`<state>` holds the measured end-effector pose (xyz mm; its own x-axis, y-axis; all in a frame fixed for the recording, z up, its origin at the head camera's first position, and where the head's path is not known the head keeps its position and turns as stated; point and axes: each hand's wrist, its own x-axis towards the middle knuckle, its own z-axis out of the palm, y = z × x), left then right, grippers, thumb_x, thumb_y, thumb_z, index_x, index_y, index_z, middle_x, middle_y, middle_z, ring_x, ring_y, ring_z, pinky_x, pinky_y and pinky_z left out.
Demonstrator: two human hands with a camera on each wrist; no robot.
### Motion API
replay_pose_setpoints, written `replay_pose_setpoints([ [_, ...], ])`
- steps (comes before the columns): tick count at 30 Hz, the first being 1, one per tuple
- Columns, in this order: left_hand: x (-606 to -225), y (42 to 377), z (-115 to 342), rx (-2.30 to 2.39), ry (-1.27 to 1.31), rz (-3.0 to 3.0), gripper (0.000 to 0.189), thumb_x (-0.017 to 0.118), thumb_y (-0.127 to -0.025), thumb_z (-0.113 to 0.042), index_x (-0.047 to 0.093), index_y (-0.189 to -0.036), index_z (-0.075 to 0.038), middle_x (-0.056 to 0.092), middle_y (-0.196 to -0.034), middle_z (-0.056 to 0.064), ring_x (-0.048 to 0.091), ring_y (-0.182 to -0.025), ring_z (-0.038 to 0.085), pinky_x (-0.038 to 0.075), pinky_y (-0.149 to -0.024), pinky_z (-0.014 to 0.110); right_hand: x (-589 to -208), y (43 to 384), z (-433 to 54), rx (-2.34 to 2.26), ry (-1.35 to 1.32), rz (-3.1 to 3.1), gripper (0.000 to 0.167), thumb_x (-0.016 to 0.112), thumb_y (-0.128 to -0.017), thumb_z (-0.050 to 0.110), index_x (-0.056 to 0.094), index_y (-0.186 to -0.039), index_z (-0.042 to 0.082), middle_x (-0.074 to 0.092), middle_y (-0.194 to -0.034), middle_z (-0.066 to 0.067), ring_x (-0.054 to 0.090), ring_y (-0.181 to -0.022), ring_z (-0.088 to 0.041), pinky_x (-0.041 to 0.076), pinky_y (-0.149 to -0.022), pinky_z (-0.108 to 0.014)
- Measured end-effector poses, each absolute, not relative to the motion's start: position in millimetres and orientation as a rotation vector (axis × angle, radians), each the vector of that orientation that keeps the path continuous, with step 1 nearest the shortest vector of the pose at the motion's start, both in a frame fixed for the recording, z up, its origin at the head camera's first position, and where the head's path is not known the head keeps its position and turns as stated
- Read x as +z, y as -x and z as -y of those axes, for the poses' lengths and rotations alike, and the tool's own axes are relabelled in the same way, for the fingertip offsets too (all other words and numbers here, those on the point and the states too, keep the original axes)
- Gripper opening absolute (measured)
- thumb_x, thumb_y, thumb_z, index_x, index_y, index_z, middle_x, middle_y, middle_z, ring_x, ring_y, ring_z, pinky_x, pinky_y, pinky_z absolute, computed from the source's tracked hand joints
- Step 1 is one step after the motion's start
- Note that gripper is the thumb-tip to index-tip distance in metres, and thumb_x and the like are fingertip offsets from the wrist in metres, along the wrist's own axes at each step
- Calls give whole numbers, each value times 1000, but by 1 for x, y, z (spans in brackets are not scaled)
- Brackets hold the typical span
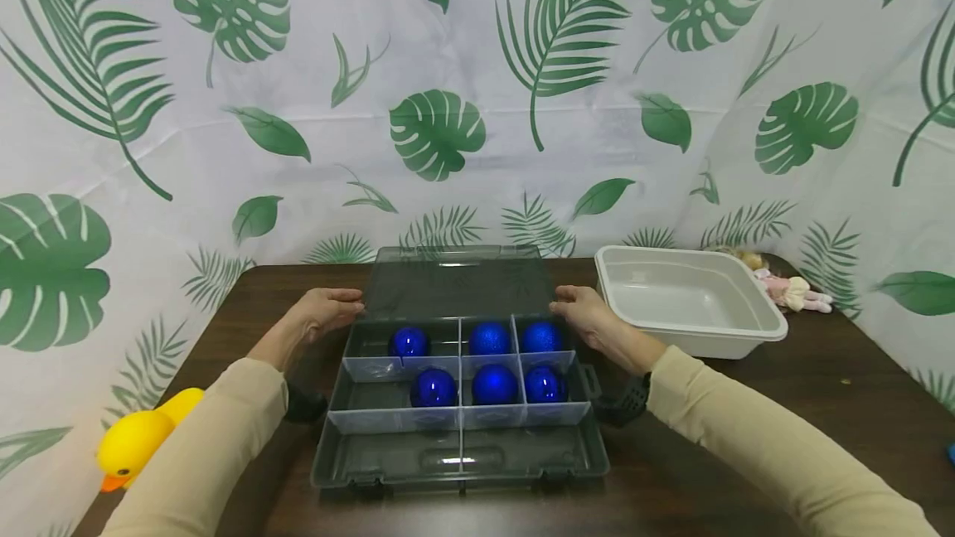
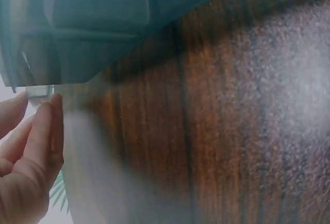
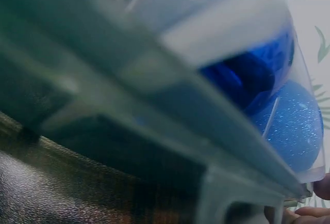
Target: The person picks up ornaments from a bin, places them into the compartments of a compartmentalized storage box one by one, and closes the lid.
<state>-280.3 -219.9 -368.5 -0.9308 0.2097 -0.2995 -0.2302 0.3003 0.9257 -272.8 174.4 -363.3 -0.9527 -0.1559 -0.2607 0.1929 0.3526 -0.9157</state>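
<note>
A dark translucent compartment box (image 1: 388, 444) lies on the table with its lid (image 1: 458, 284) swung back. Several blue bauble-like balls, such as the glossy ball (image 1: 434, 389) and the glittery ball (image 1: 490, 339), sit in its back and middle compartments; the front row holds none. My left hand (image 1: 322, 311) is at the lid's left edge near the hinge, and the left wrist view shows thumb and fingers (image 2: 38, 136) either side of a clear edge there. Opposite, my right hand (image 1: 593, 317) holds the lid's right edge; only its fingertips (image 3: 309, 213) show in the right wrist view.
A pale plastic basin (image 1: 686, 297) stands at the back right, with a doll (image 1: 791, 290) behind it. By my left sleeve is a yellow toy duck (image 1: 138, 442). A leaf-printed cloth (image 1: 462, 214) hangs behind the dark wooden table (image 1: 821, 404).
</note>
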Motion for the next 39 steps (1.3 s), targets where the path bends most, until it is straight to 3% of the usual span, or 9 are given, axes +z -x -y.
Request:
replay_pose_setpoints([
  [5, -374, 279, 222, 1791, 28, -2167, 52, 48, -95, 0, 26, -140, 15, 37, -141, 31, 61, -94, 2, 40, -102, 34, -370, 273, -173, -1697, -19, -2345, 53, 41, -95, -5, 20, -141, -17, 21, -148, -34, 20, -139, -41, 21, -115, -48],
  [8, -375, 280, 223, 1893, 32, -2147, 54, 51, -94, 1, 27, -141, 14, 51, -133, 24, 61, -87, -2, 46, -97, 29, -370, 276, -173, -1739, -12, -2404, 51, 44, -93, -7, 27, -140, -16, 32, -143, -34, 34, -132, -37, 34, -110, -43],
  [11, -374, 280, 223, 1934, 17, -2175, 54, 52, -93, 2, 29, -141, 12, 54, -127, 17, 61, -86, -3, 50, -90, 22, -368, 278, -173, -1770, 2, -2455, 48, 48, -91, -7, 34, -137, -15, 46, -131, -31, 53, -108, -24, 49, -89, -27],
  [15, -370, 278, 224, 1888, -19, -2268, 52, 51, -94, 1, 31, -142, 9, 46, -134, 24, 59, -90, -4, 50, -89, 20, -365, 279, -174, -1834, 18, -2466, 43, 48, -92, -8, 40, -134, -13, 55, -106, -18, 56, -82, -6, 48, -64, -13],
  [19, -365, 275, 225, 1885, -31, -2338, 52, 54, -93, -1, 35, -141, 7, 54, -125, 18, 60, -88, -4, 51, -86, 17, -361, 276, -174, -1858, 7, -2485, 40, 47, -93, -8, 43, -133, -12, 52, -98, -8, 60, -85, -7, 52, -66, -14],
  [25, -360, 269, 224, 1924, -87, -2514, 48, 61, -89, -2, 45, -132, 11, 64, -104, -1, 58, -84, -8, 50, -76, 10, -358, 276, -172, -1840, 52, -2655, 33, 54, -89, -8, 51, -122, -11, 55, -98, -14, 52, -84, -10, 46, -62, -12],
  [31, -356, 265, 220, 2040, -64, -2617, 40, 64, -87, 0, 52, -123, 15, 60, -79, -25, 57, -76, -10, 49, -69, 7, -353, 275, -175, -1689, 247, -2949, 21, 62, -85, -5, 57, -105, -9, 57, -86, -17, 53, -74, -14, 46, -60, -14],
  [36, -350, 252, 220, 1862, 11, -2819, 36, 67, -88, -15, 61, -116, 7, 58, -76, -24, 55, -69, -9, 49, -62, 9, -347, 264, -183, -1740, 352, -2823, 18, 59, -90, 1, 57, -105, -9, 61, -80, -17, 64, -63, -11, 59, -62, -35],
  [39, -344, 237, 224, 1771, -25, -2842, 39, 65, -90, -22, 62, -118, 5, 66, -83, -15, 58, -71, -9, 51, -64, 11, -342, 253, -188, -1776, 384, -2715, 22, 56, -94, 6, 58, -108, -11, 65, -89, -24, 68, -70, -13, 59, -69, -36],
])
